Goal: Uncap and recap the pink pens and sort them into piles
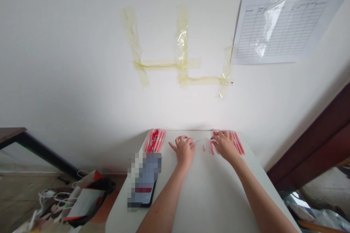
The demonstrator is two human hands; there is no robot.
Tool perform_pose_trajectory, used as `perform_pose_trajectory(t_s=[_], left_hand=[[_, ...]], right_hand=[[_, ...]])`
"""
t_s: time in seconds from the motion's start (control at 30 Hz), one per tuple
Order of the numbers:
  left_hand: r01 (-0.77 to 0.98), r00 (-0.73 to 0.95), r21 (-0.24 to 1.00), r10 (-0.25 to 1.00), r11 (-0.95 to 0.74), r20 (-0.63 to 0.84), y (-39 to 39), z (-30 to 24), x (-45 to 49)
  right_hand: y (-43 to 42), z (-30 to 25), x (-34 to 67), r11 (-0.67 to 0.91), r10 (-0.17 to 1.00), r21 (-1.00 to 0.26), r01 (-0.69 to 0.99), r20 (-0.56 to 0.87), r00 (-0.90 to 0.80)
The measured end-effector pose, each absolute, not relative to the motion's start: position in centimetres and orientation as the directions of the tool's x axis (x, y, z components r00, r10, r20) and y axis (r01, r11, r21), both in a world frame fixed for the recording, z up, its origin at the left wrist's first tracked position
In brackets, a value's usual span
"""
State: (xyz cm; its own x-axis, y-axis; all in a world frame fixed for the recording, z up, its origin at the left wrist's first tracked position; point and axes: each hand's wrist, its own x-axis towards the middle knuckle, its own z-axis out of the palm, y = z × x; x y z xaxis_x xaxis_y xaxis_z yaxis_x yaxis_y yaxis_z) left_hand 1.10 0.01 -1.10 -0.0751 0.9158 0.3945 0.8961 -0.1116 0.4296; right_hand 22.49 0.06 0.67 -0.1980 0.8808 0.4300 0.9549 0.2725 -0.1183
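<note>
White wall (82,62) behind; white table (213,196), near edge cut off. Phone (148,176) at left, screen pixelated. Left hand (185,151), fingers loosely curled, by thin white stick (198,139); can't tell if gripped. Right hand (225,145), fingers half bent, by pink tube (212,148); hold unclear, hides part of right pen row (238,142). Left pen row (155,141) beyond phone. Tiny pink piece (203,148) between hands, hard to identify.
</note>
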Motion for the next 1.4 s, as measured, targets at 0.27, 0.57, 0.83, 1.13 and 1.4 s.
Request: perform_pose_trajectory(t_s=[0.27, 0.57, 0.83, 1.13, 1.4], left_hand=[[0.916, -0.113, 0.400, 0.930, -0.039, 0.351, 0.8, -1.2, -0.3], [0.871, -0.056, 0.474, 0.932, -0.130, 0.359, 0.9, -1.0, -0.5], [0.851, 0.013, 0.492, 0.942, -0.187, 0.336, 0.6, -0.3, -0.3], [0.848, 0.006, 0.492, 0.932, -0.196, 0.362, 0.7, -0.3, -0.5], [0.852, -0.179, 0.523, 0.920, -0.034, 0.350, 1.2, -0.4, -1.3]], right_hand=[[-0.6, -2.0, 23.0, 0.271, 0.809, -0.136, 0.953, 0.569, -0.149], [-0.8, -2.5, 21.6, 0.327, 0.774, -0.143, 0.934, 0.608, -0.177], [-1.1, -2.1, 20.2, 0.325, 0.809, -0.138, 0.936, 0.553, -0.199], [-0.9, -1.6, 20.4, 0.327, 0.809, -0.138, 0.935, 0.553, -0.202], [0.3, -0.1, 22.0, 0.221, 0.848, -0.223, 0.949, 0.525, -0.074]])
